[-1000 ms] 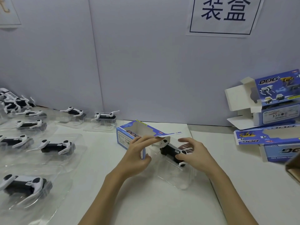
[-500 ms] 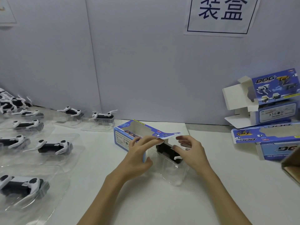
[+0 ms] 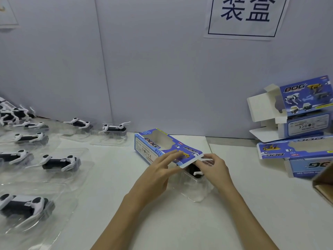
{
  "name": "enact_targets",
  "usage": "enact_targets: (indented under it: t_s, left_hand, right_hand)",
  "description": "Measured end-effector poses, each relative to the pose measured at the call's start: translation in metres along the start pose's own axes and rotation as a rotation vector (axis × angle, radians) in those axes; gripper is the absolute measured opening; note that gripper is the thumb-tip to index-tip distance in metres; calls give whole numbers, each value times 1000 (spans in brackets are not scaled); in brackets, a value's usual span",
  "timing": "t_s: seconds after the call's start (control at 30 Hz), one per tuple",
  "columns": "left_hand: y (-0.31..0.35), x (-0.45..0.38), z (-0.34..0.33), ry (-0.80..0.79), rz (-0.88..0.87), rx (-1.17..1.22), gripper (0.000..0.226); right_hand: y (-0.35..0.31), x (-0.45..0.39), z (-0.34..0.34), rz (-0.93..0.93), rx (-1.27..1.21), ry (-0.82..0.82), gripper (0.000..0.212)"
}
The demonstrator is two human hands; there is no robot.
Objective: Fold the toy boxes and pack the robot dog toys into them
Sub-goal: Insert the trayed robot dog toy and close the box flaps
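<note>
The black-and-white robot dog toy [image 3: 195, 171] in its clear plastic tray [image 3: 198, 188] sits mostly hidden, now deeper inside the blue windowed cardboard box [image 3: 162, 147] at the white desk's [image 3: 180, 222] centre. Left hand [image 3: 158, 175] fingers lie straight on the box; right hand [image 3: 215, 169] fingers pinch the toy at 3 o'clock.

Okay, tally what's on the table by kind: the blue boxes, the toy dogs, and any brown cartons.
Blue boxes: 3
Dogs: 8, plus a far-left pile too tangled to count
Brown carton: 1
Total: 12, plus the pile
</note>
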State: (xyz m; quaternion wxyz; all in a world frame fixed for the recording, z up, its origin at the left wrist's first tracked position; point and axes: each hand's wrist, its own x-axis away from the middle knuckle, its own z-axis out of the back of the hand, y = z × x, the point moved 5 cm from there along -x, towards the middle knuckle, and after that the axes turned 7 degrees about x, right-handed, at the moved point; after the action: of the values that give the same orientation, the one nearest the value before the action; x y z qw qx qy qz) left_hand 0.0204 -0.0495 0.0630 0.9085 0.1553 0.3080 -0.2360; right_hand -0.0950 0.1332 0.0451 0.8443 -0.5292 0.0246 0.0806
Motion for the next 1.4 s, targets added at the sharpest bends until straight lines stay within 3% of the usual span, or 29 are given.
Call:
enact_targets:
  t_s: [0.13, 0.23, 0.33, 0.5, 0.67, 0.87, 1.03, 1.2, 1.3, 1.4]
  left_hand:
    - [-9, 2, -3, -30, 84, -171, 100]
    - [-21, 8, -5, -38, 229, -103, 103]
    - [-27, 10, -6, -83, 244, -5, 98]
    - [-23, 3, 5, 90, 189, -181, 103]
    - [-28, 6, 22, 222, 191, 6, 104]
    - [-16, 5, 39, 408, 73, -47, 62]
    - [-6, 4, 38, 404, 22, 19, 74]
    - [-11, 0, 33, 419, 183, 357, 31]
    - [-15, 3, 29, 395, 240, 396, 25]
    - [-23, 5, 25, 340, 358, 454, 25]
  right_hand:
    - [0, 0, 0, 0, 8, 3, 35]
    - [1, 0, 0, -8, 0, 3, 32]
    - [1, -1, -2, -16, -18, 1, 31]
    - [1, 0, -2, -20, -59, 38, 25]
    - [-6, 7, -4, 23, -103, 85, 25]
    - [-17, 12, 1, 135, -63, 86, 20]
    - [-19, 11, 2, 93, -24, -140, 29]
    - [-14, 11, 6, 56, 192, -338, 64]
    - [-12, 10, 8, 76, 287, -297, 56]
    - [-11, 8, 11, 51, 226, -190, 45]
